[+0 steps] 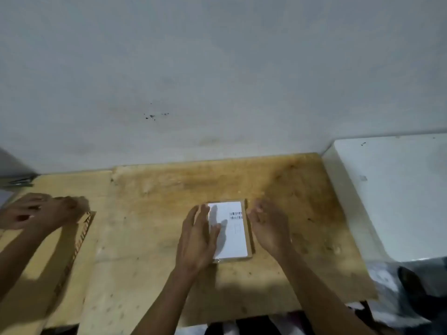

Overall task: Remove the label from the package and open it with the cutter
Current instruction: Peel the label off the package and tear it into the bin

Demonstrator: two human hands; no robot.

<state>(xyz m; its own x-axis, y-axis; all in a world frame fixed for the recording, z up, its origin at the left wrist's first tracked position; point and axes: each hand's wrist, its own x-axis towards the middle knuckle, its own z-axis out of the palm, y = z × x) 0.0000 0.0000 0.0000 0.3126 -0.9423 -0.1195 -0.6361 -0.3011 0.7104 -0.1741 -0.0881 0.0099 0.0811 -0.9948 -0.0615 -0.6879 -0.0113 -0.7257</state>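
Between open hands (232, 228), package (249, 228) — lengthwise away

Single head-worn view, forward and down onto wooden table (157, 238), close.

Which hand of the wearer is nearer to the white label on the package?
Left. The left hand lies on the white label, covering its left edge. The right hand is beside the package, right of the label.
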